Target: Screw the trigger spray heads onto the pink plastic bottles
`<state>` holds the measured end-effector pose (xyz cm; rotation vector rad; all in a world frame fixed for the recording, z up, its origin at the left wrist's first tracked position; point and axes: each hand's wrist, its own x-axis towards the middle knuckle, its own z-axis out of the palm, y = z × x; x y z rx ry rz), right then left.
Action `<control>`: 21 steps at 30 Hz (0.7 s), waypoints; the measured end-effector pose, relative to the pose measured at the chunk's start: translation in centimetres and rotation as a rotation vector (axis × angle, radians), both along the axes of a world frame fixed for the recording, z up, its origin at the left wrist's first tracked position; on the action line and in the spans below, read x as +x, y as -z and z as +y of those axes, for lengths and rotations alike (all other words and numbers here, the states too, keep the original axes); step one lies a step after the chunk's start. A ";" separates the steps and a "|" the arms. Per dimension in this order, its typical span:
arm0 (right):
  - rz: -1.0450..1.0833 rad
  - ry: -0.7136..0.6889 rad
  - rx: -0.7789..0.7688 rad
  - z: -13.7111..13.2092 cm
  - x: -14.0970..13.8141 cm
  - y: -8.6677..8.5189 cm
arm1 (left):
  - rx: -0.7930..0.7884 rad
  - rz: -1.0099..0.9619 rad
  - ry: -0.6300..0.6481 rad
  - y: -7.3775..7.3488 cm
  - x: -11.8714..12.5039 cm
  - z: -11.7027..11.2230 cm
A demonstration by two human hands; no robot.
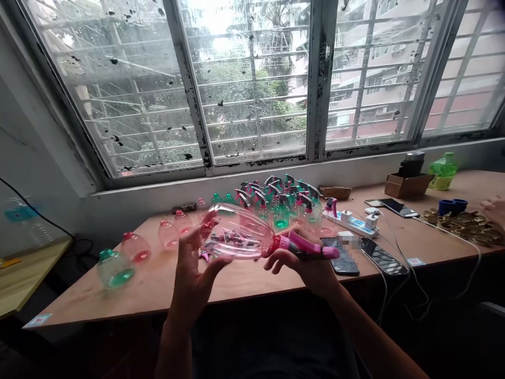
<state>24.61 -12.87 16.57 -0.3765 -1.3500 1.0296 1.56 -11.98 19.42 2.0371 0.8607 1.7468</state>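
A clear pink spray bottle [239,229] lies sideways in the air above the table, its base to the left. My left hand [193,268] is closed round the base end, thumb underneath. At the neck, my right hand [298,258] grips the pink and black spray head [311,246], which sits on the bottle's mouth. Through the bottle's wall several loose pink and black spray heads [232,239] show on the table behind it. To the left stand a green bottle [115,269] and a pink bottle [135,247], both without spray heads.
Several bottles with spray heads [281,213] stand behind my hands. Phones [383,256] and a white power strip [357,223] with cables lie to the right. Farther right, another person's hand [493,208] is by a pile of brass-coloured parts [463,223]. A small cardboard box [408,185] stands behind.
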 end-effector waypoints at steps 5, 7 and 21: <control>0.048 0.030 -0.050 2.4 0.0 -0.3 | 0.008 0.183 -0.195 0.5 -0.2 2.6; 0.023 0.048 -0.077 3.3 0.1 -0.1 | -0.048 0.197 -0.210 0.8 -0.2 3.4; 0.126 -0.081 -0.373 10.0 -0.4 2.6 | -0.017 0.053 -0.039 2.7 -0.6 9.6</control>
